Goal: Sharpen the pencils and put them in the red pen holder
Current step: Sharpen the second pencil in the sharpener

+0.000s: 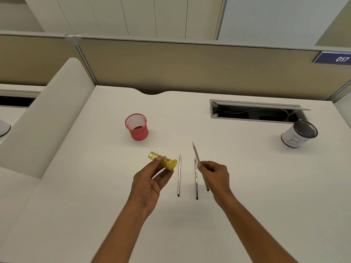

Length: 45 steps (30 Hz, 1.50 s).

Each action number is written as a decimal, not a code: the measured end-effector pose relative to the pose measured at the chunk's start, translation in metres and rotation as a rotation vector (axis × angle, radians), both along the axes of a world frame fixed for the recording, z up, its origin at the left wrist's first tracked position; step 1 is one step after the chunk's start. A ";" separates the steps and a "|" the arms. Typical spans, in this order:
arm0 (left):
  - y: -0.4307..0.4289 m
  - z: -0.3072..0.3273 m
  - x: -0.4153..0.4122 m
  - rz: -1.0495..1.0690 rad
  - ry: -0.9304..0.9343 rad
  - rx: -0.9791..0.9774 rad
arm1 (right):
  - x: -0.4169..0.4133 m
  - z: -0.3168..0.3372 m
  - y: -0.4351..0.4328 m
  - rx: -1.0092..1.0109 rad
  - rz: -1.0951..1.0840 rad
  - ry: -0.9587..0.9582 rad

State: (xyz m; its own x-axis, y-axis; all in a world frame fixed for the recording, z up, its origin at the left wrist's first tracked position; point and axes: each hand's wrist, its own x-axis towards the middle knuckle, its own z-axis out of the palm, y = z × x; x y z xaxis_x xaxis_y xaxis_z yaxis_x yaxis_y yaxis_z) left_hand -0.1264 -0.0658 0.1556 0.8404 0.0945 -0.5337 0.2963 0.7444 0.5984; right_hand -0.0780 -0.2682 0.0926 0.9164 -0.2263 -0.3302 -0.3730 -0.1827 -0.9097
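Note:
My left hand (150,181) grips a yellow see-through pencil sharpener (163,160) above the white desk, its yellow cap end facing right. My right hand (214,174) pinches a grey pencil (196,153) that is lifted off the desk, tip pointing up and away. Two more grey pencils lie on the desk between my hands, one (179,175) on the left and one (196,181) on the right, both with tips pointing away from me. The red mesh pen holder (137,127) stands upright behind the sharpener with nothing visible in it.
A white and black mesh holder (298,134) stands at the far right. An open cable tray (256,112) is set in the desk (95,186) behind it. A beige partition runs along the back, and a rounded white divider (47,120) borders the left side.

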 end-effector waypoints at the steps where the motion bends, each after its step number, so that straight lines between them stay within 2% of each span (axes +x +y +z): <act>1: 0.000 0.000 -0.001 -0.003 0.005 0.003 | 0.001 -0.006 0.003 -0.019 0.000 0.002; 13: -0.002 0.000 -0.006 0.008 0.026 0.002 | 0.003 -0.062 0.036 -0.466 0.177 0.066; 27: 0.001 -0.002 -0.013 0.016 0.039 0.007 | 0.005 -0.068 0.063 -0.700 0.325 0.046; 38: 0.001 -0.003 -0.016 0.022 0.049 0.001 | 0.001 -0.076 0.060 -0.673 0.299 0.004; 45: 0.000 -0.001 -0.014 0.020 0.049 -0.012 | 0.010 -0.064 0.038 -0.545 0.190 -0.096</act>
